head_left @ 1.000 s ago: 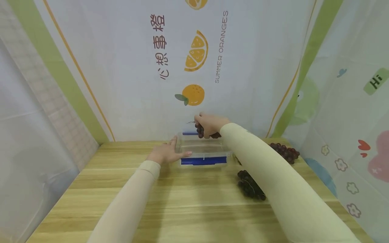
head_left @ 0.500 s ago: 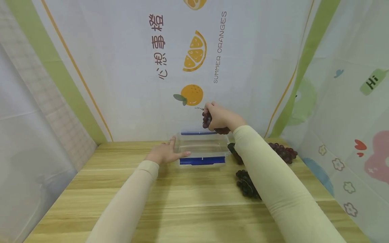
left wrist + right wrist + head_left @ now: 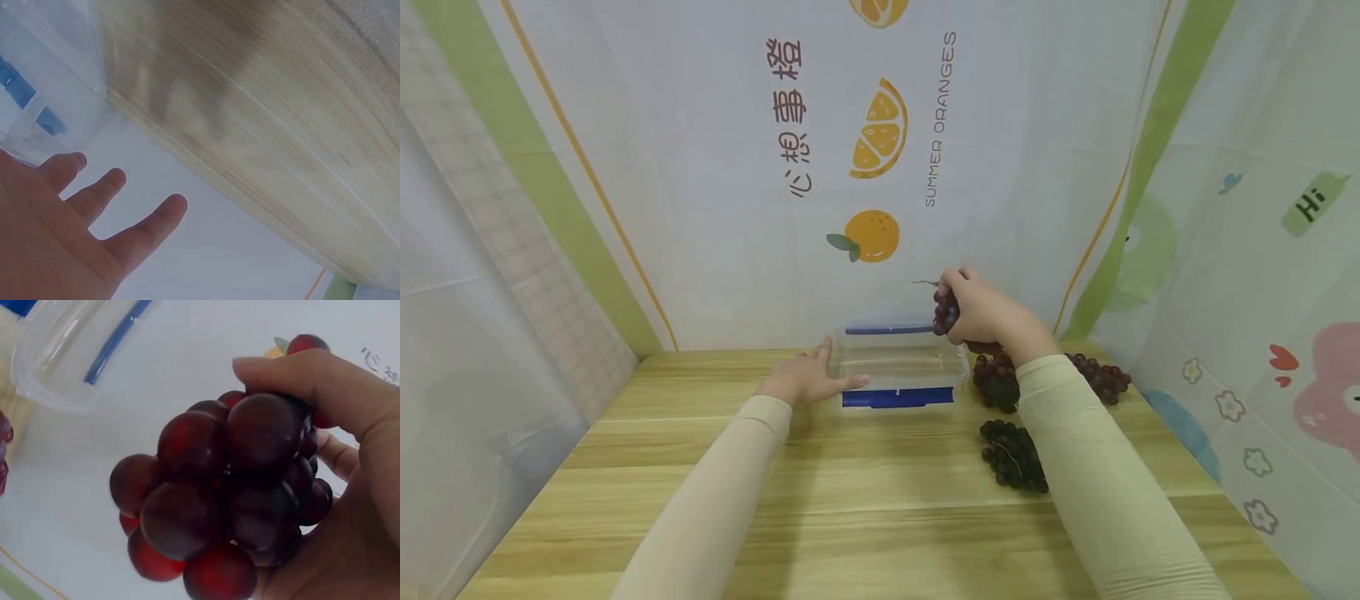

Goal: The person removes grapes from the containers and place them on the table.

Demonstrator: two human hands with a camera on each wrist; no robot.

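My right hand (image 3: 988, 317) grips a bunch of dark red grapes (image 3: 187, 481) in the air, to the right of and above a clear plastic box (image 3: 895, 362) with blue clips. In the right wrist view the thumb lies across the top of the grapes, and in the head view a thin stem sticks out to the left. My left hand (image 3: 808, 377) rests against the box's left end, thumb along its front rim and the fingers (image 3: 147, 234) spread and straight. The box stands on the wooden table (image 3: 865, 500), its inside showing bare plastic.
Right of the box lie a bunch of red grapes (image 3: 992, 371) with a dark item in front of it, a dark grape bunch (image 3: 1011, 454) nearer the front, and another red grape bunch (image 3: 1101, 379) farther right, partly behind the right sleeve. A printed curtain (image 3: 722, 250) hangs behind the table.
My right hand has carried the grape bunch from over the box toward the right, rising first and then lowering slightly. More grapes beside the box now show. The left hand stays at the box.
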